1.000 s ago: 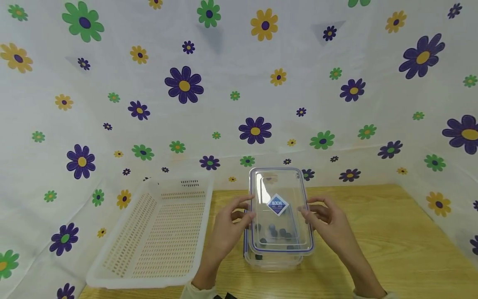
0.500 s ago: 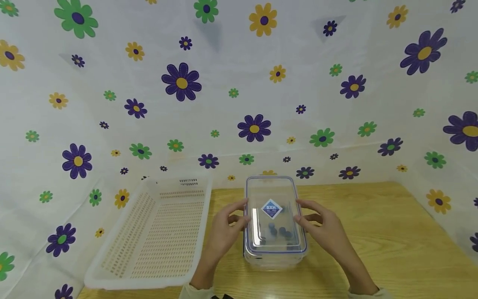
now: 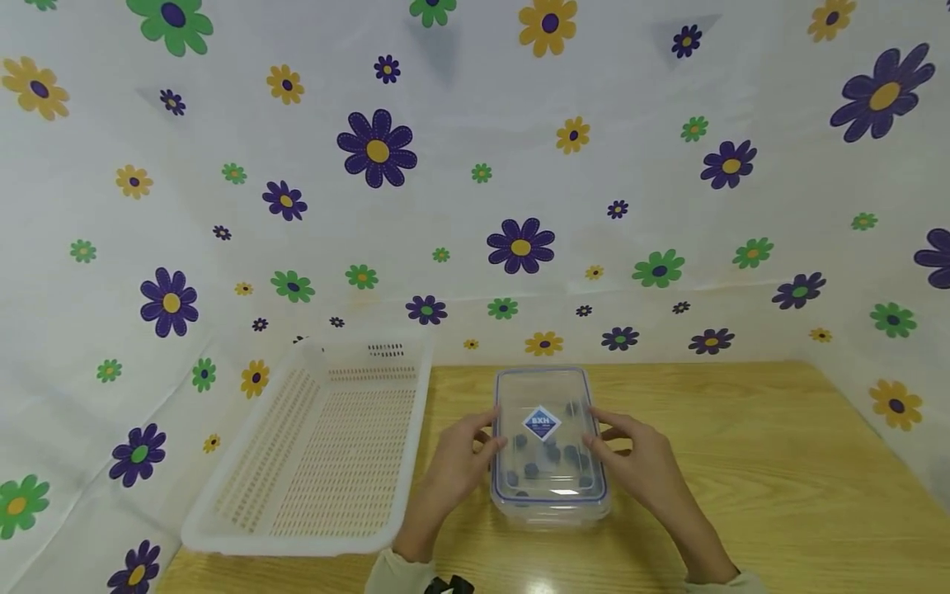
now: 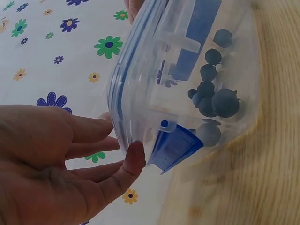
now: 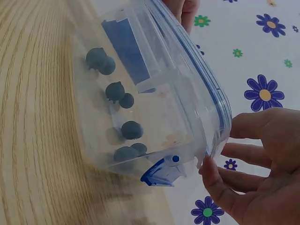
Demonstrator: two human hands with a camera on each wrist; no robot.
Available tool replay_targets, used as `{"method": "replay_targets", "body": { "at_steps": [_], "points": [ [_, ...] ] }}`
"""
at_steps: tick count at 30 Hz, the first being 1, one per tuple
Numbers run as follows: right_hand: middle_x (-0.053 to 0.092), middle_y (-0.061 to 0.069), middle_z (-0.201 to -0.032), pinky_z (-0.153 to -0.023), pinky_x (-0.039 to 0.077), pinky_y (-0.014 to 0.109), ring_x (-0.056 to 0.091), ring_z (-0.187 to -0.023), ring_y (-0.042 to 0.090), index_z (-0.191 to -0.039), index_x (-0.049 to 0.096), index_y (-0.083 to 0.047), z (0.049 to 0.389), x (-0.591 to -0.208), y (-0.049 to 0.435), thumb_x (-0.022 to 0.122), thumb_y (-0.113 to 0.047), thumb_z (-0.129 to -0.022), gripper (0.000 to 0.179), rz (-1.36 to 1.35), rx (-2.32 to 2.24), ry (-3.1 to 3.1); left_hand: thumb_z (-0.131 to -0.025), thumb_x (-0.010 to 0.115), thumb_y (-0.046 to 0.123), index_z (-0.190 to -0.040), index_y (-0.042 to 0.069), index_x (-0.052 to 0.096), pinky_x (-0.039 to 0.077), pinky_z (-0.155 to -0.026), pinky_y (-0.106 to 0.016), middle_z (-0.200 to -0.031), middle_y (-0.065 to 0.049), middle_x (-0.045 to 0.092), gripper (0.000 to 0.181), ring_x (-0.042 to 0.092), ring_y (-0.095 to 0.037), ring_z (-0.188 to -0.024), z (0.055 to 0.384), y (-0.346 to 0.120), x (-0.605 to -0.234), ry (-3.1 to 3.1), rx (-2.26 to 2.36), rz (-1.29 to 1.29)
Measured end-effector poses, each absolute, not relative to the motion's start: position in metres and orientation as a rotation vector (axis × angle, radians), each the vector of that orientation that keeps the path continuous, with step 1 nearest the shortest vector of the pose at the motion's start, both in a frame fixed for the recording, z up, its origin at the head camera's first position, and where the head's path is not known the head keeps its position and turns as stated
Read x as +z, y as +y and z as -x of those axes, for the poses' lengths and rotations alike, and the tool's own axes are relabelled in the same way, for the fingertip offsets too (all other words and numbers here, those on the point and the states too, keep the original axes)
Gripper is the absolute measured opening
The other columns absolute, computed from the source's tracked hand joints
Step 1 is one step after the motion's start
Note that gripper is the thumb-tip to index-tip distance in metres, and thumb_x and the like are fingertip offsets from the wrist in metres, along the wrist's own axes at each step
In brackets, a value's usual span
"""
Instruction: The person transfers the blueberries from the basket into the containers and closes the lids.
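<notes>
A clear plastic lid (image 3: 542, 389) with a blue seal line and a blue-and-white BXH sticker (image 3: 542, 423) lies over a clear food container (image 3: 551, 521) on the table. Several dark blueberries (image 4: 225, 102) lie on the container's floor. My left hand (image 3: 456, 466) holds the lid's left edge between thumb and fingers. At the opposite edge, my right hand (image 3: 641, 466) pinches the lid the same way. In the left wrist view a blue side latch (image 4: 174, 149) hangs outward, unfastened; another latch (image 5: 161, 172) sticks out in the right wrist view.
A white perforated plastic basket (image 3: 297, 546) stands left of the container, close to my left forearm. The wooden table (image 3: 764, 462) stretches to the right. A flower-patterned sheet (image 3: 445, 198) hangs behind and along both sides.
Both hands have brought the lid down and slightly toward me, from a raised, offset position to lined up over the container. The head view has shifted a little.
</notes>
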State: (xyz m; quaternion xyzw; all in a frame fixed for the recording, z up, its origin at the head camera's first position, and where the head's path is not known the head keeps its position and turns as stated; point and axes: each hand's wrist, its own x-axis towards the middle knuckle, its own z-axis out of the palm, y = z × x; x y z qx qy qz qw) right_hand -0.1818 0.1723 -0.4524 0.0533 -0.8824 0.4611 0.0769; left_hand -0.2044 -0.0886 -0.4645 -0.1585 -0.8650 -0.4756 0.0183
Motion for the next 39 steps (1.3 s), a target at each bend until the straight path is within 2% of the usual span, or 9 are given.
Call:
{"method": "replay_targets", "body": {
  "at_steps": [3, 8, 13, 18, 22, 26, 32, 35, 39],
  "points": [
    [0.065, 0.025, -0.131, -0.078, 0.062, 0.036, 0.067, -0.108, 0.038, -0.134, 0.066, -0.001, 0.182, -0.454, 0.174, 0.074, -0.016, -0.096, 0.042, -0.146, 1.355, -2.664, -0.1, 0.067, 0.008, -0.14, -0.006, 0.058, 0.056, -0.061, -0.023, -0.116, -0.02, 0.069, 0.043, 0.068, -0.026, -0.091, 0.205, -0.088, -0.464, -2.713, -1.449, 0.514],
    [0.065, 0.026, -0.131, -0.078, 0.062, 0.039, 0.066, -0.111, 0.041, -0.132, 0.068, -0.002, 0.182, -0.455, 0.176, 0.074, -0.019, -0.096, 0.04, -0.148, 1.32, -2.718, -0.099, 0.069, 0.01, -0.139, -0.003, 0.06, 0.059, -0.067, -0.027, -0.116, -0.02, 0.07, 0.043, 0.071, -0.03, -0.095, 0.206, -0.088, -0.465, -2.738, -1.459, 0.482],
    [0.058, 0.027, -0.14, -0.086, 0.06, 0.048, 0.062, -0.118, 0.046, -0.134, 0.066, -0.004, 0.185, -0.459, 0.177, 0.074, -0.021, -0.097, 0.041, -0.166, 1.378, -2.741, -0.101, 0.066, 0.013, -0.147, 0.004, 0.055, 0.062, -0.073, -0.038, -0.128, -0.026, 0.065, 0.048, 0.068, -0.04, -0.108, 0.204, -0.09, -0.465, -2.767, -1.591, 0.438],
    [0.041, 0.034, -0.152, -0.094, 0.054, 0.058, 0.049, -0.13, 0.057, -0.145, 0.052, -0.012, 0.191, -0.47, 0.182, 0.067, -0.023, -0.102, 0.047, -0.161, 1.759, -2.68, -0.107, 0.057, 0.014, -0.157, 0.011, 0.04, 0.062, -0.071, -0.051, -0.136, -0.038, 0.053, 0.054, 0.066, -0.048, -0.108, 0.202, -0.091, -0.464, -2.737, -1.895, 0.432],
    [0.029, 0.038, -0.156, -0.091, 0.056, 0.056, 0.039, -0.136, 0.061, -0.149, 0.041, -0.015, 0.192, -0.476, 0.184, 0.062, -0.023, -0.104, 0.051, -0.163, 1.99, -2.632, -0.107, 0.054, 0.013, -0.159, 0.013, 0.036, 0.062, -0.07, -0.047, -0.126, -0.035, 0.056, 0.055, 0.069, -0.04, -0.095, 0.202, -0.091, -0.467, -2.721, -1.978, 0.412],
    [0.031, 0.038, -0.155, -0.086, 0.059, 0.051, 0.041, -0.135, 0.059, -0.151, 0.04, -0.015, 0.192, -0.477, 0.186, 0.063, -0.023, -0.104, 0.053, -0.116, 2.029, -2.612, -0.106, 0.058, 0.014, -0.156, 0.01, 0.041, 0.06, -0.069, -0.041, -0.115, -0.024, 0.059, 0.053, 0.066, -0.03, -0.093, 0.207, -0.09, -0.47, -2.738, -1.831, 0.44],
    [0.044, 0.039, -0.145, -0.083, 0.06, 0.051, 0.056, -0.121, 0.057, -0.151, 0.044, -0.011, 0.192, -0.472, 0.185, 0.07, -0.025, -0.1, 0.059, -0.056, 1.799, -2.685, -0.104, 0.062, 0.013, -0.154, 0.007, 0.045, 0.061, -0.075, -0.043, -0.138, -0.028, 0.055, 0.053, 0.067, -0.038, -0.104, 0.209, -0.086, -0.47, -2.733, -1.746, 0.424],
    [0.05, 0.038, -0.14, -0.083, 0.06, 0.052, 0.062, -0.114, 0.053, -0.15, 0.046, -0.009, 0.191, -0.466, 0.18, 0.074, -0.024, -0.097, 0.062, -0.031, 1.601, -2.741, -0.102, 0.063, 0.01, -0.154, 0.004, 0.044, 0.06, -0.081, -0.047, -0.137, -0.029, 0.056, 0.055, 0.064, -0.042, -0.111, 0.206, -0.082, -0.468, -2.73, -1.678, 0.42],
    [0.052, 0.037, -0.14, -0.081, 0.06, 0.052, 0.064, -0.113, 0.052, -0.153, 0.042, -0.008, 0.188, -0.458, 0.171, 0.074, -0.019, -0.096, 0.067, -0.003, 1.435, -2.777, -0.099, 0.067, 0.011, -0.155, -0.001, 0.039, 0.054, -0.094, -0.058, -0.141, -0.034, 0.053, 0.063, 0.058, -0.05, -0.123, 0.202, -0.076, -0.467, -2.746, -1.577, 0.417]
  ]
}}
